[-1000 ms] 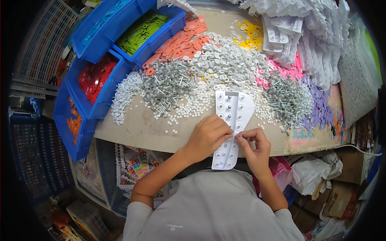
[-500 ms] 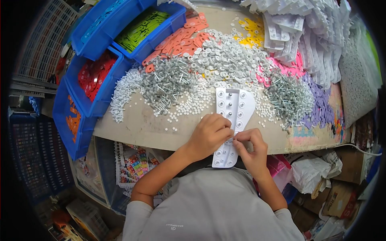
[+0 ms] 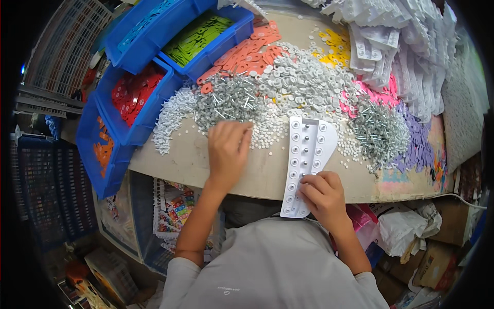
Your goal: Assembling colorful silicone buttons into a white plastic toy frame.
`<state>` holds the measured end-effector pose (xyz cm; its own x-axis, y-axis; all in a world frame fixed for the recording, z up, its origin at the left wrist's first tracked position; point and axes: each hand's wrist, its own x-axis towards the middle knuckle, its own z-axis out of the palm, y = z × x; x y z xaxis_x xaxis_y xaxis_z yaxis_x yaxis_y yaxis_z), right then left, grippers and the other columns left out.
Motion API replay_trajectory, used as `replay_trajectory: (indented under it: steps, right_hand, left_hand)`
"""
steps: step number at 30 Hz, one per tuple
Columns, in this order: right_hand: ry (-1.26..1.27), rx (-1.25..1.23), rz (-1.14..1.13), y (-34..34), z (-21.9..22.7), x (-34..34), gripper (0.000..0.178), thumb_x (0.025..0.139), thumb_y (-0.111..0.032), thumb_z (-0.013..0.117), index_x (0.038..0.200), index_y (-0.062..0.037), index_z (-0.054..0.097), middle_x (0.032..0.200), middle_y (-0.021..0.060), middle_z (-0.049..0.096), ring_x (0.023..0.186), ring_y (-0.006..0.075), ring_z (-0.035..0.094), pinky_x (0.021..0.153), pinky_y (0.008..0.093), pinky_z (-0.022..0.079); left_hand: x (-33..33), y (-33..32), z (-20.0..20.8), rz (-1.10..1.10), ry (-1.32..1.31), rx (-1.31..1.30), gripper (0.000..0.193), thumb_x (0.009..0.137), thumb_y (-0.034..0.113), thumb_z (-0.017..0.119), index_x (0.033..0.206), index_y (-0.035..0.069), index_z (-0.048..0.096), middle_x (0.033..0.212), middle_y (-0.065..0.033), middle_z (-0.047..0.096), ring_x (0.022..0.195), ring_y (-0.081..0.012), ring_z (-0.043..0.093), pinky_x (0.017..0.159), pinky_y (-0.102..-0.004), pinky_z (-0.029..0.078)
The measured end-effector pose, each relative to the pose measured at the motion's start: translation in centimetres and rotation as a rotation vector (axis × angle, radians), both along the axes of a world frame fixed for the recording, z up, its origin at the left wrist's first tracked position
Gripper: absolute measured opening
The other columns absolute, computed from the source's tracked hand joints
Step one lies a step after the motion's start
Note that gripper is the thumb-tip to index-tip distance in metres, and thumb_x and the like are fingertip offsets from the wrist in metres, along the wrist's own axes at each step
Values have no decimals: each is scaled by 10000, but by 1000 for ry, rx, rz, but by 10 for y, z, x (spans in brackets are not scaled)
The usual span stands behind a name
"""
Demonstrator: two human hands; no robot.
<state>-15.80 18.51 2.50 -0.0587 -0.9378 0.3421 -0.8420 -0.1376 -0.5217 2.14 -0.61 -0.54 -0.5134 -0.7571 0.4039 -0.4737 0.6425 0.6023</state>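
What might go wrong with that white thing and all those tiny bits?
The white panel's lower end seems to poke past the near edge of the table, so it might tip if the right hand lets go. The left hand is beside metal pins and small white discs; a bump could mix them.

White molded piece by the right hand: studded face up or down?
Face up. On the white molded piece, rows of round studs face the camera; the right hand covers part.

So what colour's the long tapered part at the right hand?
The tapered part is white, partly covered by the right hand; see the head view.
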Motion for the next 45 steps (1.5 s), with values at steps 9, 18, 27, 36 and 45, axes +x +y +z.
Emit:
replay_trajectory:
  steps: [9, 18, 27, 36, 45]
  right_hand:
    - [-96, -11, -624, 28, -2, -38, 193, 860, -23, 674, 1053, -30, 666, 1024, 86, 656, 908, 299, 585, 811, 409, 466]
    - [274, 59, -678, 17, -13, -82, 205, 845, -20, 682, 1042, -77, 689, 1102, 84, 634, 1068, 289, 555, 963, 410, 386]
    - [366, 173, -601, -10, -14, -105, 129, 843, -8, 673, 962, -58, 665, 1076, 94, 614, 1045, 299, 552, 940, 419, 395]
    - [-383, 83, -445, 13, 20, -44, 134, 886, 57, 604, 1009, 18, 640, 899, 82, 629, 815, 170, 593, 786, 292, 464]
    - [-381, 110, -162, 22, -1, 10, 206, 741, 61, 749, 896, -43, 663, 918, 40, 721, 978, 242, 600, 886, 359, 451]
  left_hand:
    - [-19, -37, -4, 23, -218, -239, 90, 811, 84, 736, 883, 74, 682, 892, -48, 613, 913, -263, 557, 840, -393, 391]
    - [-19, -32, 0, 10, -104, -150, 88, 829, 66, 714, 889, 68, 649, 876, -56, 621, 849, -241, 567, 812, -369, 419]
    - [-5, 25, 34, -169, 276, 615, 254, 895, 4, 659, 1147, 24, 677, 885, -6, 649, 757, -78, 553, 716, -237, 455]
    - [-8, 62, 15, -402, 269, 557, 123, 825, -11, 751, 943, 4, 725, 928, -79, 711, 832, -189, 638, 716, -290, 484]
    - [-6, 74, 14, -351, 262, 531, 135, 788, -11, 768, 911, 9, 714, 872, -86, 693, 818, -249, 631, 732, -352, 503]
